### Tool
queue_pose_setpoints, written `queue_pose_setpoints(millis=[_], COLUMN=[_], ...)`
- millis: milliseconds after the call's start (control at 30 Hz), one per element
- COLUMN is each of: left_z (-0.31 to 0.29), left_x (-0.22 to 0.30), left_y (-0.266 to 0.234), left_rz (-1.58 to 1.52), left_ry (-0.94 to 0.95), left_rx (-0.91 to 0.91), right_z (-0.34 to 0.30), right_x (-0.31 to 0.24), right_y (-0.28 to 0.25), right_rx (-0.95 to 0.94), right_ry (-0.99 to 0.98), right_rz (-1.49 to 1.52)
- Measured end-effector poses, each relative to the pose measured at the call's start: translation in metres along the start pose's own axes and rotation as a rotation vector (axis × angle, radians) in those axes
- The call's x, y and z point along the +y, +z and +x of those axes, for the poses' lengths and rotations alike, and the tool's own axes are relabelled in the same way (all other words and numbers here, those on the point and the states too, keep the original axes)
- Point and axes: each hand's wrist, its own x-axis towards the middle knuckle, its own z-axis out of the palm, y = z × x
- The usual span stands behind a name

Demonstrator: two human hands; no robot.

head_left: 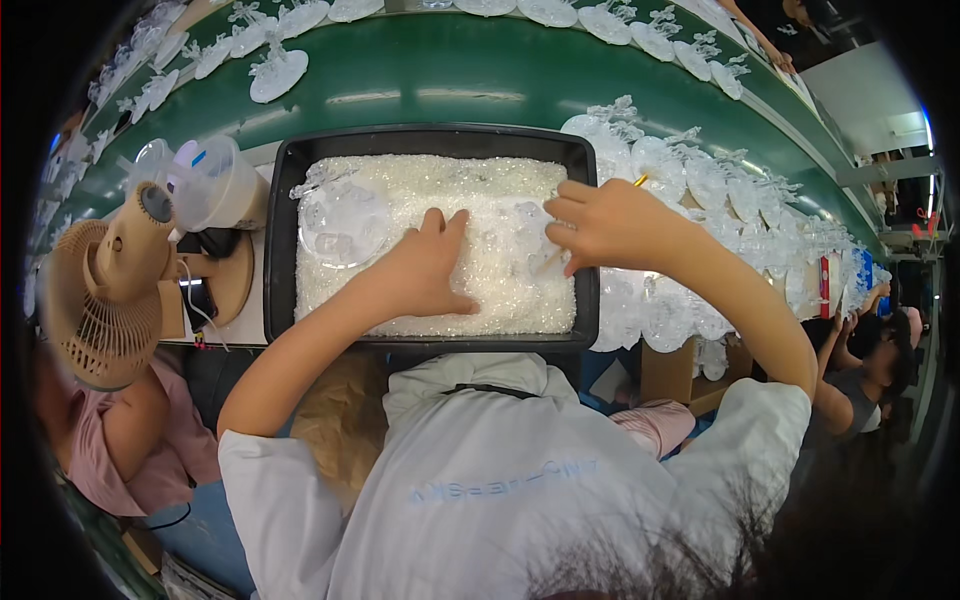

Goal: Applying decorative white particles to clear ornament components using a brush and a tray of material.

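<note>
In front of me a black tray [433, 140] holds a bed of clear, glittering granules [400, 300]. My left hand [428, 268] rests in the middle of the granules, fingers and thumb spread apart and tips sunk in a little. At the tray's right side, my right hand [598, 225] is closed around a thin stick [641, 181] with a yellow end. The stick's other end points down toward the granules. Just left of those fingers a clear plastic piece [522, 215] lies partly in the granules. A round clear plastic piece [343, 222] sits at the tray's left end.
Left of the tray stand a tan fan [110, 290] and clear plastic tubs [225, 185]. Many clear round pieces with upright ornaments [700, 180] crowd the table on the right. Beyond runs a green conveyor belt [430, 75] carrying similar pieces. Other people sit at both sides.
</note>
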Motion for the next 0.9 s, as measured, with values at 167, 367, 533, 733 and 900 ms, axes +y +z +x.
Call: queue_pose_setpoints(millis=[167,367,533,733,900], left_z=[0.01,0.0,0.002,-0.018,-0.021], left_x=[0.006,-0.006,0.001,-0.017,-0.006], left_y=[0.01,0.0,-0.001,-0.013,-0.02], left_rz=[-0.35,-0.098,-0.308,-0.834,-1.068], left_ry=[0.155,-0.089,0.083,0.079,0.119], left_rx=[0.106,0.044,-0.038,0.207,0.032], right_z=[0.013,0.017,0.032,0.011,-0.001], right_x=[-0.029,-0.037,-0.047,-0.059,-0.087], right_y=[0.013,0.003,0.014,-0.003,-0.004], right_rx=[-0.019,-0.126,-0.082,0.244,0.59], right_ry=[0.161,0.388,0.409,0.982,1.326], right_rz=[0.071,0.273,0.311,0.91,1.4])
